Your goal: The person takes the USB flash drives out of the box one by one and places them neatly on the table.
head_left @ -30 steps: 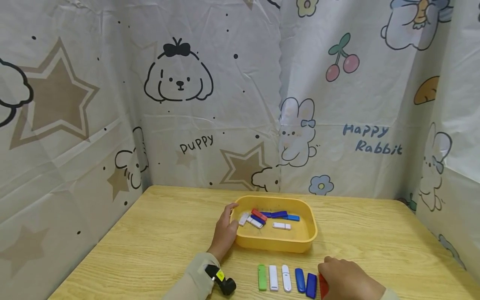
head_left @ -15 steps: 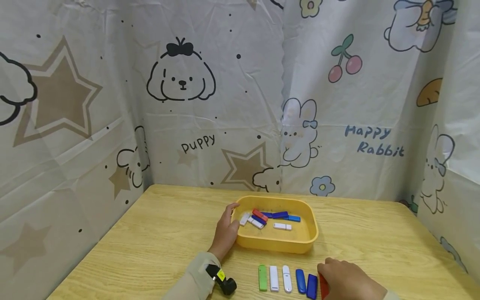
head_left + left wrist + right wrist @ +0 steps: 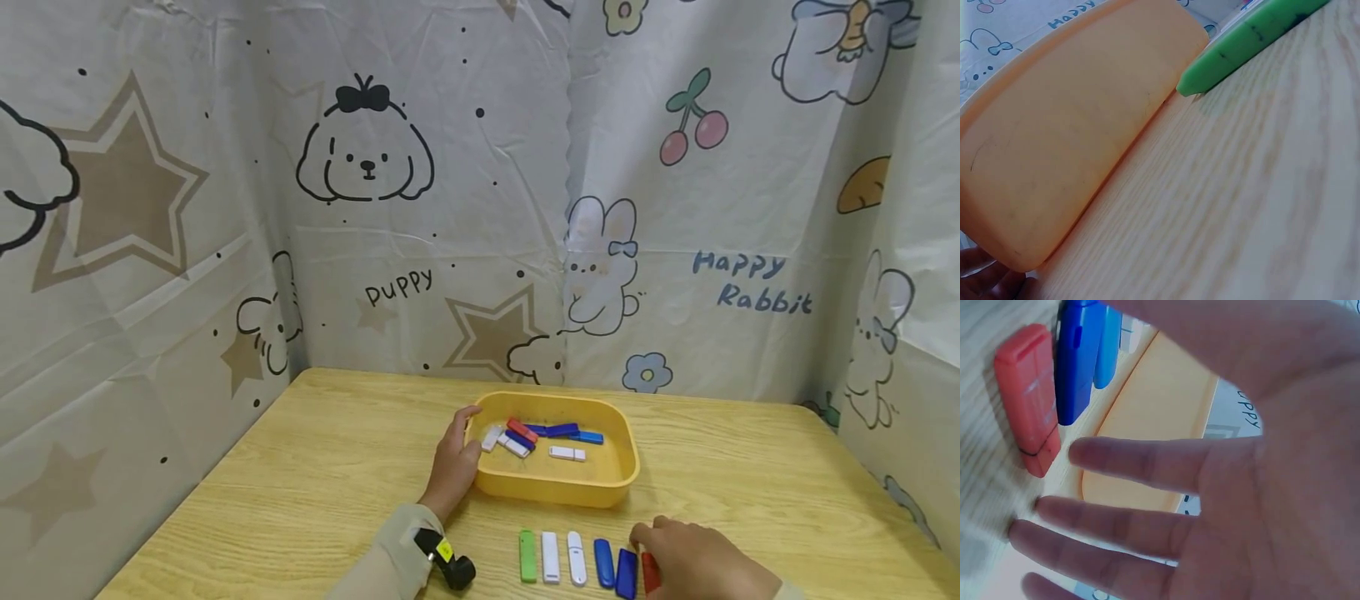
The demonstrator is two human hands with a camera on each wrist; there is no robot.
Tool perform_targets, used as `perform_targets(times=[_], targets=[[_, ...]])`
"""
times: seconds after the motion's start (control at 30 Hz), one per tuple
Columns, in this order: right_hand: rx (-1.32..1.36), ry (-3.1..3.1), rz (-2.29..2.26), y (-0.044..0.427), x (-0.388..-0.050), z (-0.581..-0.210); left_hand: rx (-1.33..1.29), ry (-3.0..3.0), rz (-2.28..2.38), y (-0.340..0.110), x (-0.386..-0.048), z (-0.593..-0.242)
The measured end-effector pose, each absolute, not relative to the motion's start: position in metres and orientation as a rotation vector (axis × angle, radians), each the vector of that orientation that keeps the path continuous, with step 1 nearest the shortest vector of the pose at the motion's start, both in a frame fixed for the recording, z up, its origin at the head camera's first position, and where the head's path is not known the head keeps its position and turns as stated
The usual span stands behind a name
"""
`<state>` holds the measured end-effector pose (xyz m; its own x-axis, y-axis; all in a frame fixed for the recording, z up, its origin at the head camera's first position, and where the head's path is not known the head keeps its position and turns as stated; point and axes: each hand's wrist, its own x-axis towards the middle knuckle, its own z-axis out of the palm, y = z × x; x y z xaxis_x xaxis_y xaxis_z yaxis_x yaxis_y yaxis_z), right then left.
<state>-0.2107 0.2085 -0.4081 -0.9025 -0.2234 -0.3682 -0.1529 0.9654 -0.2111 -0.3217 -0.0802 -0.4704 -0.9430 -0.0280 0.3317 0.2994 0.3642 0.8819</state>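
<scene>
In the head view, my left hand [image 3: 453, 462] grips the left end of a yellow plastic bin [image 3: 558, 490], its fingers at the outer wall. Several USB sticks lie inside the bin, among them a red one [image 3: 522, 430] and a white one [image 3: 567, 453]. My right hand [image 3: 697, 554] hovers over a red USB stick [image 3: 1029, 400] lying at the right end of a row on the table. The right wrist view shows its fingers spread and nearly straight, apart from that stick. Beside the red stick lies a dark blue USB stick [image 3: 626, 573].
The row continues leftward with a blue stick [image 3: 603, 563], two white ones [image 3: 577, 558] and a green one [image 3: 528, 557], all in front of the bin. A patterned cloth [image 3: 360, 250] encloses the wooden table [image 3: 337, 450] behind and at both sides.
My right hand has let go of the red USB stick and lifted slightly, uncovering more of it. The left hand stays on the bin.
</scene>
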Motion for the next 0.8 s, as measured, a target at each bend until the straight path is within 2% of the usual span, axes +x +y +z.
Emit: perform_targets(times=[0.17,0.43,0.6,0.8], targets=[[-0.323,2.826,-0.425,0.213,-0.209,-0.396,-0.241,-2.334,-1.615,-0.077,-0.32,-0.47],[-0.745,3.185,-0.621,0.199,-0.212,-0.39,-0.27,-2.338,-1.583,-0.076,-0.322,-0.468],[-0.96,3.253,-0.742,0.185,-0.239,-0.398,-0.268,-2.32,-1.572,-0.078,-0.322,-0.468],[-0.952,3.145,-0.81,0.171,-0.282,-0.404,-0.246,-2.326,-1.575,-0.081,-0.322,-0.471]])
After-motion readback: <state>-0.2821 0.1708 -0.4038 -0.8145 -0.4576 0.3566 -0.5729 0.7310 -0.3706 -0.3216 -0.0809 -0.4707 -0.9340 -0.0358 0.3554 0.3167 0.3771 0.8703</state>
